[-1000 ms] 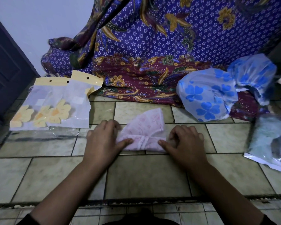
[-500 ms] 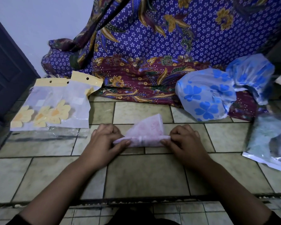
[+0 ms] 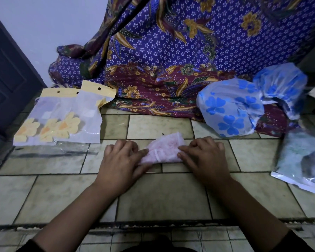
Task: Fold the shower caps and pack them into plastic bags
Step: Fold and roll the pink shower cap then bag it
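Since a second ago the near edge of the pink shower cap (image 3: 162, 151) has been lifted and turned over away from the person, so what was a broad wedge is now a short, thick band. It lies on the tiled floor (image 3: 162, 197) about midway between the floor's left and right sides, a little short of the far edge where the patterned cloth (image 3: 171, 51) spills down.

The left hand (image 3: 122, 160) pinches the band's left end, thumb along the near edge and curled fingers on top. The right hand (image 3: 204, 157) does the same at the right end, forefinger laid over the fold. Neither hand is spread flat.

The band's long axis runs left to right, straight across in front of the person, with one hand at each end and neither plainly nearer. The plastic bags (image 3: 87, 120) lie by the floor's far left corner, well apart from the cap and on the left hand's side, so packing would likely mean the right hand keeping the fold (it looks springy and may unroll) while the left fetches a bag. Two blue flowered caps (image 3: 229, 110) wait at the far right, and a filled bag (image 3: 302, 157) lies along the right edge.
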